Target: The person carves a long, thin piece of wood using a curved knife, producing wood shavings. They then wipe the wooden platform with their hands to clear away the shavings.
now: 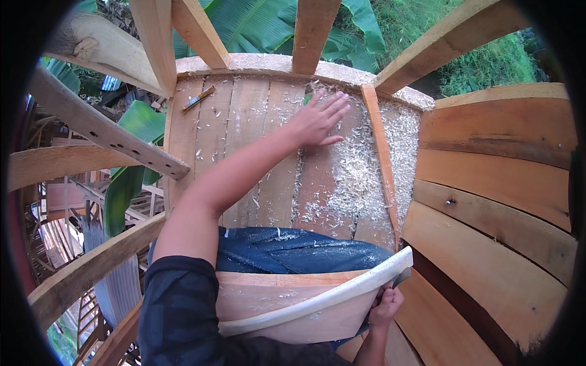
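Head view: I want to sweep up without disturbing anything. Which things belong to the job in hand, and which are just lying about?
Likely in the job:
- pale strip
- dark piece, seemingly in the right hand
- shavings, beside the spread left hand

Seemingly just lying about:
- slat, among shavings
- small yellow-brown stick

Your left hand [320,121] is spread over the brown plank floor [247,122], pale curled wood shavings [357,177] just right of it, a slim yellow-and-dark stick [198,99] well to its left. Your right hand [386,305] holds a flat dark-grey piece [401,278]; beside its fingers ends a long whitish curved strip [323,297].
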`<state>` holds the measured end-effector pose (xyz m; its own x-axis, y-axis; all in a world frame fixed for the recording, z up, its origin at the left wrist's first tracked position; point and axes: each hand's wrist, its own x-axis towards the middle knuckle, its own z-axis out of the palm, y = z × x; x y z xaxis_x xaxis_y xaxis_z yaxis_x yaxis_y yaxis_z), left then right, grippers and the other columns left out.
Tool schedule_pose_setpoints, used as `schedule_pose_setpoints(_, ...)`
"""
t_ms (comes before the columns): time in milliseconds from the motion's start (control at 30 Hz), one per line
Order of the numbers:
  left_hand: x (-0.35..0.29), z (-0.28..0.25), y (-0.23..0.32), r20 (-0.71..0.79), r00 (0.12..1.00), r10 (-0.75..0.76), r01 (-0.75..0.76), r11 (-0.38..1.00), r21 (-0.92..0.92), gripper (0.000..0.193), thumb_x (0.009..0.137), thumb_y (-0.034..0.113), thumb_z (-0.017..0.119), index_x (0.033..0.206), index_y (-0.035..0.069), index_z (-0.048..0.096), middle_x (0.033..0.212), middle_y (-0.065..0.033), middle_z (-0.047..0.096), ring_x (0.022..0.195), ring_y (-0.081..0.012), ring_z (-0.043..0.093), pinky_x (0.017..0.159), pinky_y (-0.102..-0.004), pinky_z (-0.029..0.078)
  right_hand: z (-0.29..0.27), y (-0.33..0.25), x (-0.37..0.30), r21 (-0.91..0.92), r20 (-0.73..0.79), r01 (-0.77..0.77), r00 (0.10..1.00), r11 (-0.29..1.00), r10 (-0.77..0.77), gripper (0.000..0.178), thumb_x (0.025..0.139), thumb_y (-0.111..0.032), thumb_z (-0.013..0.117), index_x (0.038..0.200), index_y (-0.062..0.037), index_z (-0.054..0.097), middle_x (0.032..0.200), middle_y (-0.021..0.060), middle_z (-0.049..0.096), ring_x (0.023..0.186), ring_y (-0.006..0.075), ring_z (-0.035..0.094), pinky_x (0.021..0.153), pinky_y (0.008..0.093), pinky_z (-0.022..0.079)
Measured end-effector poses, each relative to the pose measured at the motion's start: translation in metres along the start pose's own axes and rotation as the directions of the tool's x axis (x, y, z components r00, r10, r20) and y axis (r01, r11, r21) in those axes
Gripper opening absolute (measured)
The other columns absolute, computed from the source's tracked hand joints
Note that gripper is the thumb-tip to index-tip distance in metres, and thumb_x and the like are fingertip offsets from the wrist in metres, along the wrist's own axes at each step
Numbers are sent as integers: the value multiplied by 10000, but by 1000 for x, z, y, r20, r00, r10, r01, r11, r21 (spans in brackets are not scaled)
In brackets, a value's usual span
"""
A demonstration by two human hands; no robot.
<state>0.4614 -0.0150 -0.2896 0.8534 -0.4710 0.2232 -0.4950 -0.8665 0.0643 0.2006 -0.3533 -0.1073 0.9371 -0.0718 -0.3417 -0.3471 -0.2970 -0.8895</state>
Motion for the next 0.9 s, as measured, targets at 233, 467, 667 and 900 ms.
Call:
schedule_pose_setpoints(233,20,-10,22,213,897,-387,356,919,170,880,919,693,396,1465,4,376,1513,-180,389,1425,-303,332,1142,-589,214,-4,3,0,-14,-14,7,1000,1000,-7,562,966,-532,527,748,-15,549,572,-65,441,480,21,376,442,206,254)
schedule_pose_setpoints(467,23,1,35,78,967,-244,229,959,165,893,917,694,395,1455,-20,384,1499,-193,395,1424,-313,334,1136,-584,232,0,-2,1,21,-11,13,1000,1000,-13,566,963,-537,535,741,-17,543,574,-66,431,485,18,366,441,210,240)
schedule_pose_setpoints(667,26,-18,20,201,883,-425,400,904,152,841,909,649,482,1429,-9,419,1458,-183,440,1400,-293,366,1111,-563,284,-1,3,0,43,-14,-5,1000,999,5,572,958,-540,540,754,-6,552,575,-65,433,488,16,367,444,209,244)
schedule_pose_setpoints(900,-16,-9,-1,-13,960,-281,279,947,157,671,927,564,522,1348,41,512,1408,-155,497,1348,-294,429,1130,-553,272,2,-3,1,33,-4,7,1000,999,-7,574,961,-532,536,782,11,579,573,-63,438,485,20,376,449,209,253)
